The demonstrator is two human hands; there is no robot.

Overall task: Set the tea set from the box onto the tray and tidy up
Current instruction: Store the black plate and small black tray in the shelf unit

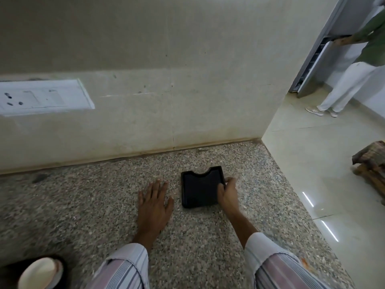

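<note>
A small black rectangular tray (pixel 199 187) with a curved notch in its far rim lies flat on the speckled granite counter (pixel 104 197). My right hand (pixel 228 192) grips the tray's right edge, thumb on the inside and fingers around the rim. Spread flat on the counter just left of the tray is my left hand (pixel 155 203), holding nothing. A white cup (pixel 40 273) on a dark surface shows at the bottom left corner, blurred. No box is in view.
A beige wall (pixel 166 69) rises behind the counter, with a white socket plate (pixel 43 97) at the left. The counter ends at the right over a shiny tiled floor. Another person (pixel 354 76) stands at an open fridge far right. Wooden pieces (pixel 373 163) lie on the floor.
</note>
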